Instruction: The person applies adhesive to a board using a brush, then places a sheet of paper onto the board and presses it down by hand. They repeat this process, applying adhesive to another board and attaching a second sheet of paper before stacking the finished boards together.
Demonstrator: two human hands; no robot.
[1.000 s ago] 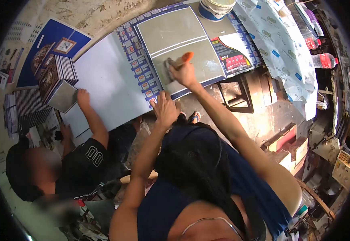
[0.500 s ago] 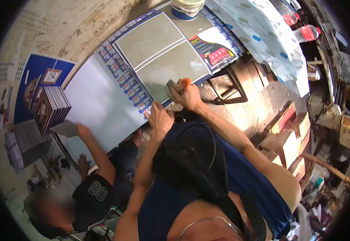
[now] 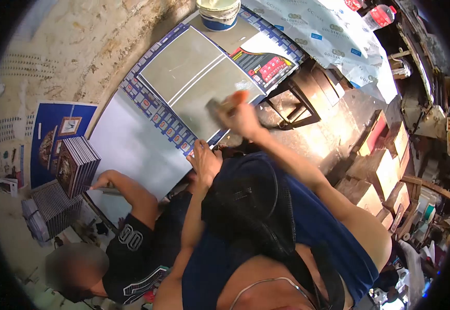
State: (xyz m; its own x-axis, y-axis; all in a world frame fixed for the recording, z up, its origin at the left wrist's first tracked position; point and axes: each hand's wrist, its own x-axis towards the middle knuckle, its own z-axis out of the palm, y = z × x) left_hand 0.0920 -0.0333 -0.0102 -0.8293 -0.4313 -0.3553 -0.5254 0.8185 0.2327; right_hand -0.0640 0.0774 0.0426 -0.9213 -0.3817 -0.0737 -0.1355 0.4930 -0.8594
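I follow, from afar, the right hand [image 3: 243, 122] clamped on a motion-blurred, orange-handled brush [image 3: 215, 109] at a flat grey-green panel with white stripes [image 3: 178, 70].
The panel lies on a blue patterned sheet [image 3: 155, 111]; I cannot tell whether the bristles touch. The left hand [image 3: 207, 163], fingers slightly apart, rests by the near corner. I judge that light, overlapping strokes out to each edge work best, with the left hand pressing to stop sliding. A round white-and-blue plastic tub [image 3: 218, 21] stands near the panel's far end, pale at its mouth; paste or lid, I cannot tell. Upper right is a clear red-labelled plastic bottle [image 3: 381, 17], contents unclear.
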